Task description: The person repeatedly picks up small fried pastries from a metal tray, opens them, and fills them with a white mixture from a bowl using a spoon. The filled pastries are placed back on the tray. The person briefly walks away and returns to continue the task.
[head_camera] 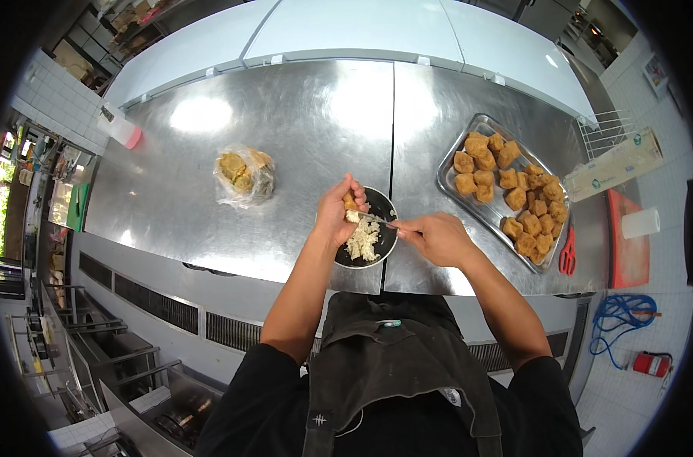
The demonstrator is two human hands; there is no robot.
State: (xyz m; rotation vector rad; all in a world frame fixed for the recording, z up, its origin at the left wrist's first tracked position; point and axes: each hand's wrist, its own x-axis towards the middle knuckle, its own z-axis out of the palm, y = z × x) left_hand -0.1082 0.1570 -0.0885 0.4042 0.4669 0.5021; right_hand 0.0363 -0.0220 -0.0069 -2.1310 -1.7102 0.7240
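Observation:
My left hand [339,208] holds a fried tofu piece [350,200] over a dark bowl [385,249] with a pale rim. White tofu crumbs [362,240] lie inside the bowl. My right hand [437,237] grips a small metal utensil [377,218], probably a spoon or knife, whose tip meets pale filling [353,216] at the tofu piece. The fingers partly hide both the piece and the utensil's handle. To the right, a metal tray [472,214] carries several golden fried tofu cubes [516,199].
On the steel table [300,125], a clear plastic bag [260,191] of yellowish pieces stands left of the bowl. Red scissors [567,251] lie beside the tray, near a red cutting board [629,251], a white roll [641,223] and a long film box [614,165]. A spray bottle [119,127] lies far left.

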